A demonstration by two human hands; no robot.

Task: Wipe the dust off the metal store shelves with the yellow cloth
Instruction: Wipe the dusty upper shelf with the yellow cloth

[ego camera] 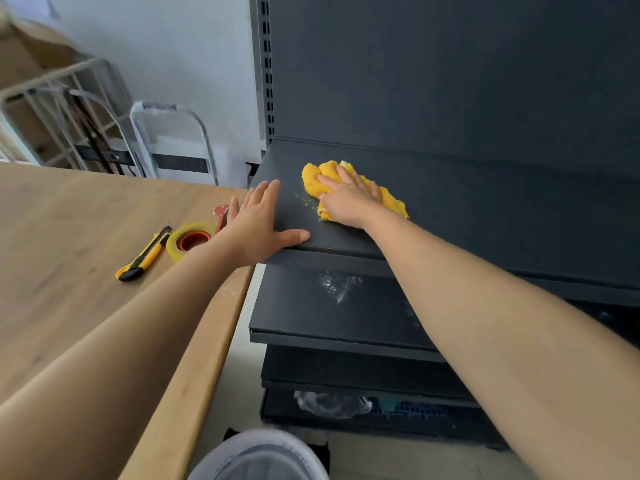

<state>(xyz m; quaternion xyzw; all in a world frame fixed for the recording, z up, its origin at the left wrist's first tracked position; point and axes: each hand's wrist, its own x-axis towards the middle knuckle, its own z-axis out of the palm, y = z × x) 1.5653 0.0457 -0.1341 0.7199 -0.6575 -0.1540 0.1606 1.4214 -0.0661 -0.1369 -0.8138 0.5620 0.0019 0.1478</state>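
Racks [59, 109] at far left blurring, count unclear; table [69, 216] edge cut off. One knife [143, 254] lying on table; one tape roll [188, 239] beside it, partly hiding behind left forearm; red tool [221, 216] mostly hidden. Left hand [258, 226] resting flat on top shelf [467, 216] corner, fingers spread, gripping nothing. Right hand [348, 199] pressing flat on cloth [313, 180], fingers extended, covering cloth middle. Dust specks [304, 199] lying between hands. Second shelf [311, 306] showing dust patch [337, 284]; lower shelves dim, count unclear
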